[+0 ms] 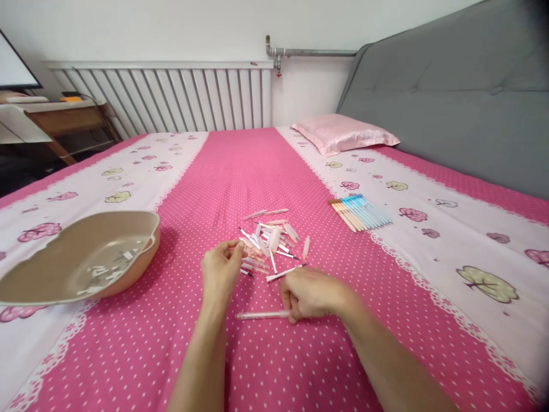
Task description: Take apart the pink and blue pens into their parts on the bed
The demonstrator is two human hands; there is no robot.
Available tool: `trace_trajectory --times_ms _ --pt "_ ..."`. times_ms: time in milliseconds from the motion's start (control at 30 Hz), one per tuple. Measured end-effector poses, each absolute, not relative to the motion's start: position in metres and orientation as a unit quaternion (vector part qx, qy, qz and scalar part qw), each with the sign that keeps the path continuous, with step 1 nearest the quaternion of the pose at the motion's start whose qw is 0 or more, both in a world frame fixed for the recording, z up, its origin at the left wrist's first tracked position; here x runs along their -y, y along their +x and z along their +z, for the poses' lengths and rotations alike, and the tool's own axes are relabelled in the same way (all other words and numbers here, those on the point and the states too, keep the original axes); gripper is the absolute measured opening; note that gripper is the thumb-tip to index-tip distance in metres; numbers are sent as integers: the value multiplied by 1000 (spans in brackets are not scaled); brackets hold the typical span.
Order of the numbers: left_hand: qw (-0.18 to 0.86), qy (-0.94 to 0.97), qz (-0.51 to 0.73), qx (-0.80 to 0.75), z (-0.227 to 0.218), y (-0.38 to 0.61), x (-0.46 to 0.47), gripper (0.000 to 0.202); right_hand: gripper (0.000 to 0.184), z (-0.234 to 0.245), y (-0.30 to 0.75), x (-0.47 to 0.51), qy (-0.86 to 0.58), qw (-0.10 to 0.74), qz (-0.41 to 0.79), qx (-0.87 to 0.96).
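Note:
A loose pile of pink pen parts [270, 240] lies on the pink dotted bedspread [240, 171] in front of me. My left hand [219, 269] is at the pile's near left edge, fingers pinched on a thin pen part. My right hand [309, 294] rests on the bed just right of it, fingers curled round a pink pen barrel [261, 315] that points left, with a thin white refill [283, 273] sticking out above the knuckles.
A tan heart-shaped bowl [141, 252] with small white scraps inside sits at the left. A neat row of assembled blue and orange pens [359, 212] lies at the right. Pink pillow [343, 133], grey headboard [450, 103], radiator [171, 97] behind.

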State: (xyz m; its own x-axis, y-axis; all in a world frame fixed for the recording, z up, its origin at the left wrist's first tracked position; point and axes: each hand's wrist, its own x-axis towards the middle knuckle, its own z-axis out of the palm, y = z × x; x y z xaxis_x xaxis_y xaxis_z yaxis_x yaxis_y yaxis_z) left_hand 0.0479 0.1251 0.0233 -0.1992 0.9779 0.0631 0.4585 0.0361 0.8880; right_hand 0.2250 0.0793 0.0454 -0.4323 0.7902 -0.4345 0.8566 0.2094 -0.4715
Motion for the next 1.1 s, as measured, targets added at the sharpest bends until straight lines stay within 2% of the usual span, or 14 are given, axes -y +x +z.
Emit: trace_trajectory --times_ms 100,200,300,367,467,567,867,1100 --pt "346 485 531 -602 30 47 -123 38 8 49 240 -85 466 -10 -435 -770" --pt "374 416 623 -547 36 47 -121 45 14 50 246 -90 448 -188 -519 -703" --pt "418 431 599 -530 36 53 -119 51 22 45 240 -94 449 -344 -593 -573" --pt "485 462 553 -495 35 62 -116 49 25 42 234 -96 431 -383 -642 -505" --pt "616 465 497 -398 36 76 -111 38 27 41 230 -95 387 -398 -689 -466" --pt "674 440 487 -340 40 82 -107 34 26 43 229 -93 357 -391 -709 -466" --pt "673 418 512 -330 38 78 -109 26 29 42 232 -95 391 -383 -667 -505" --pt "694 417 507 -294 47 73 -105 32 25 43 234 -92 312 -337 -756 -467"
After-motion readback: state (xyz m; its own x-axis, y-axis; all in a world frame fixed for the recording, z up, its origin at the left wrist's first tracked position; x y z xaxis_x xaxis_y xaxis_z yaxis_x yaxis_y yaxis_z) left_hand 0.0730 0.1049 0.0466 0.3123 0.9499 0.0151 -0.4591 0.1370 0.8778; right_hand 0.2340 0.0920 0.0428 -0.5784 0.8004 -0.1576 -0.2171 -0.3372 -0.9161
